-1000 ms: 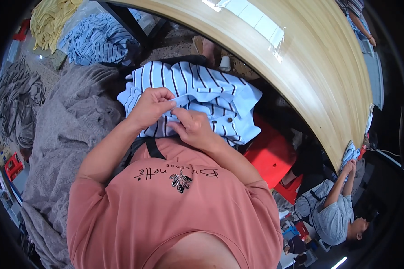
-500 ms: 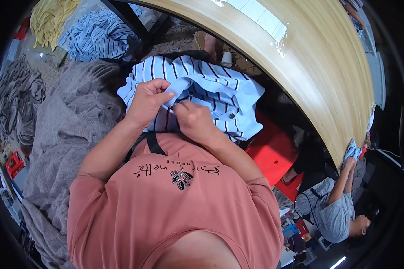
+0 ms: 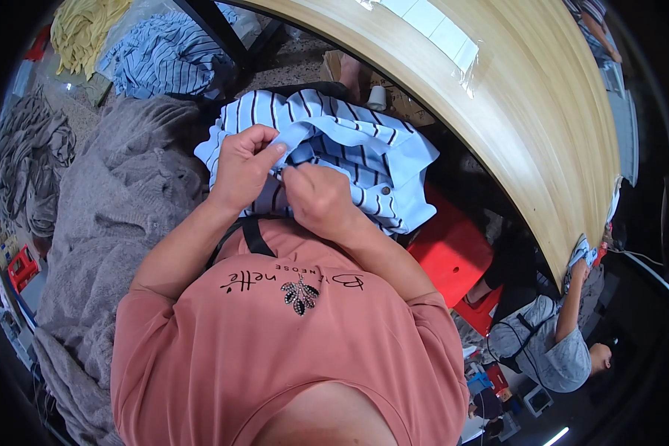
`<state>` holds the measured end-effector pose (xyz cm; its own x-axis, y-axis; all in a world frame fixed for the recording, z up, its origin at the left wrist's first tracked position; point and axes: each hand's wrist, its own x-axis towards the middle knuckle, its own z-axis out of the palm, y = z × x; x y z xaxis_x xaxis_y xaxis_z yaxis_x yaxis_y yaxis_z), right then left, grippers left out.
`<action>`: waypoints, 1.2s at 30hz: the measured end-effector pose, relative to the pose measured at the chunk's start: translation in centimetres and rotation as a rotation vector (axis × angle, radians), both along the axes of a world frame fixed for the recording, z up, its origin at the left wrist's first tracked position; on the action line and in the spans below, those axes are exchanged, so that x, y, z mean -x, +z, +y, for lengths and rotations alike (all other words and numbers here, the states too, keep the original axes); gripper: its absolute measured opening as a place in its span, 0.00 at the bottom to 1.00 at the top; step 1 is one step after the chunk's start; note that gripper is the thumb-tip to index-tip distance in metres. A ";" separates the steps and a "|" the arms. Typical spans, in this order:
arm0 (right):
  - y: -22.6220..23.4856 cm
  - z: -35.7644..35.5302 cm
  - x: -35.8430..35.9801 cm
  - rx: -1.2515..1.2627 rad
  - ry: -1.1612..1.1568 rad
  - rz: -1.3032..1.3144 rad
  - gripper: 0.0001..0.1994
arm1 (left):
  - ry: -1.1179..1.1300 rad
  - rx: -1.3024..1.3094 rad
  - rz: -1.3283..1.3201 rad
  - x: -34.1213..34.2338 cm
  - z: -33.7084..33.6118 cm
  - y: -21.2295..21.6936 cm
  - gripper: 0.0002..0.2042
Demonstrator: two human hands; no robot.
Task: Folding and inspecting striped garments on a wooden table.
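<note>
Close in front of the person's chest, both hands work at a light blue shirt with dark stripes (image 3: 349,149), which lies bunched on the lap, just below the curved edge of a long wooden table (image 3: 528,126). The left hand (image 3: 241,167) has its fingers curled nearly shut, thumb against forefinger, pinching a plain blue fold of the shirt near its upper edge. The right hand (image 3: 316,201) sits just beside it, touching it at the fingertips, its fingers bent in tight on the same fold; the back of this hand hides the fingertips, so how much cloth it grips cannot be told. A small pale button (image 3: 385,190) shows on the shirt just to the right of the right hand.

To the person's left a big heap of grey knitted cloth (image 3: 111,223) spreads from beside the shirt down toward the lower edge of the view, touching the shirt's left side. Farther left lies a darker grey bundle (image 3: 30,163). At the top left are a pile of yellow cloth (image 3: 82,30) and, beside it, a pile of more blue striped cloth (image 3: 163,52), both well apart from the hands. A black table leg (image 3: 223,37) slants down between that pile and the table. To the right of the shirt, under the table edge, stands a red stool (image 3: 453,260). At the lower right another person in a grey top (image 3: 543,349) reaches an arm up to the table's far end
</note>
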<state>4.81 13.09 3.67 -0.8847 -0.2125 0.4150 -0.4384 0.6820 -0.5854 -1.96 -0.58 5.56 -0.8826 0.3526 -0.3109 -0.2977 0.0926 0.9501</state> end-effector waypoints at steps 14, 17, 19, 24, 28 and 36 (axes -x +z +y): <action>-0.4 1.0 -0.2 -0.096 0.045 0.301 0.12 | -0.230 0.168 0.000 -0.2 -1.4 -1.0 0.01; -0.4 0.9 -0.2 -0.083 0.068 0.283 0.12 | -0.154 0.090 -0.123 -0.4 -1.3 -0.8 0.02; -0.4 0.8 -0.3 -0.068 0.077 0.276 0.11 | -0.089 -0.076 -0.312 -0.2 -1.2 -0.1 0.02; -0.3 0.6 -0.4 -0.065 0.093 0.278 0.11 | -0.146 -0.067 -0.280 -0.4 -1.0 -0.8 0.02; -0.4 0.7 -0.6 -0.059 0.074 0.293 0.11 | -0.166 -0.062 -0.232 -0.5 -0.8 -0.6 0.04; 0.1 0.8 -0.5 -0.115 0.059 0.335 0.12 | -0.324 -0.036 -0.190 0.3 -1.3 -0.8 0.05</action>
<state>5.34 13.89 3.77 -0.6885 -0.3212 0.6502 -0.6333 0.7031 -0.3233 -2.30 -1.84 4.77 -0.6510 0.6179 -0.4408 -0.4296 0.1788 0.8851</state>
